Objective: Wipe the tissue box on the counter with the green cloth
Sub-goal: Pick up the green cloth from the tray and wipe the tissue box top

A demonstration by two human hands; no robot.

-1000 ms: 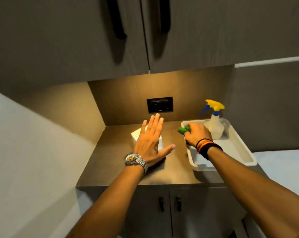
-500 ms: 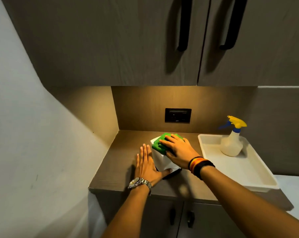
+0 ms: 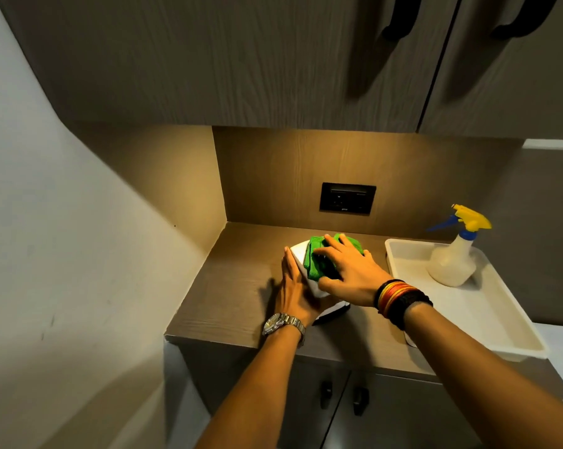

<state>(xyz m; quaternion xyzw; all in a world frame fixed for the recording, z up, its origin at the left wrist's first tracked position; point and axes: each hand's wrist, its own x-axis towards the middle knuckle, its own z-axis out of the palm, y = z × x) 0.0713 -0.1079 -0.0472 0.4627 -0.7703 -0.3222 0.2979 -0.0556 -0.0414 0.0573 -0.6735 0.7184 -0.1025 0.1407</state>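
Note:
The white tissue box [image 3: 301, 254] stands on the brown counter [image 3: 238, 280], mostly covered by my hands. A bunched green cloth [image 3: 319, 257] lies on top of the box. My right hand [image 3: 348, 270] presses flat on the cloth, fingers spread over it. My left hand [image 3: 293, 286] lies flat against the box's left side, fingers straight, steadying it. A watch is on the left wrist and coloured bands are on the right.
A white tray [image 3: 487, 319] sits at the counter's right end with a spray bottle [image 3: 455, 251] in it. A dark wall socket [image 3: 347, 198] is on the back panel. Upper cabinets hang overhead; a wall closes the left side.
My right hand left the tray with the green cloth and now presses it on top of the box. My left hand went from above the box to its left side.

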